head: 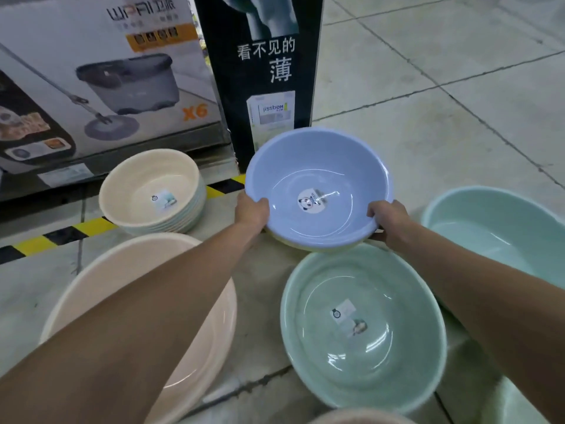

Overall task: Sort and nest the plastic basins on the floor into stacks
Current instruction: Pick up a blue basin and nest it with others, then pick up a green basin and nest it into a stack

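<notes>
In the head view, the left hand (252, 211) and the right hand (386, 218) grip the rim of the blue basin (321, 160), one on each side. A stack of cream basins (149, 191) sits to its left. A green basin (363, 325) lies just in front of it, nearer the person.
</notes>
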Action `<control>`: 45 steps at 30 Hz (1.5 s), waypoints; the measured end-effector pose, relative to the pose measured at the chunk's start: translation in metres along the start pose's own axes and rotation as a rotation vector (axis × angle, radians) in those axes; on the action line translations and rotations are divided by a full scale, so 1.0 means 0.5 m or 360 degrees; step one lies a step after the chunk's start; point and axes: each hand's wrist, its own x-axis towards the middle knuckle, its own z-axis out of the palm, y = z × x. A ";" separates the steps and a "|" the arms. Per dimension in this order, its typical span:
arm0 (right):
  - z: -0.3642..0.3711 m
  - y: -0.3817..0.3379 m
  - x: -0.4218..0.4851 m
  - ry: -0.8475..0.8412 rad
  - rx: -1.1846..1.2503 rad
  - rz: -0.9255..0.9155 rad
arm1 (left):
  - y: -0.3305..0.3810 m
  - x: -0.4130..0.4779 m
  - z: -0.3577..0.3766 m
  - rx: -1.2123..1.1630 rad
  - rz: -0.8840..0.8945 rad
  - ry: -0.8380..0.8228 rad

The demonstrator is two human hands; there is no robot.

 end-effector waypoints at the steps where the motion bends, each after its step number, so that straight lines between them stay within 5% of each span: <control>1: 0.001 -0.001 0.000 0.0021 0.0000 -0.0002 | -0.012 0.014 0.003 0.0007 0.0012 -0.0002; 9: 0.011 -0.004 -0.006 0.0211 -0.0258 -0.0096 | -0.005 -0.027 -0.005 -0.0239 -0.0358 -0.0188; 14: -0.052 0.001 -0.082 -0.0163 -0.0705 -0.0012 | -0.022 -0.177 -0.021 -0.0120 -0.0405 -0.0449; 19: -0.155 0.114 -0.179 -0.0136 -0.1205 -0.0244 | -0.127 -0.300 -0.013 0.0071 -0.0324 -0.0675; 27: -0.216 0.281 -0.269 0.0088 -0.0611 0.0249 | -0.251 -0.446 -0.010 -0.0226 -0.0541 -0.0537; 31: -0.200 0.292 -0.321 0.0139 -0.0445 0.0138 | -0.237 -0.479 -0.022 -0.0293 -0.0507 -0.0376; 45: -0.172 0.299 -0.437 0.0147 -0.0006 0.0133 | -0.203 -0.537 -0.098 -0.0233 -0.0529 -0.0438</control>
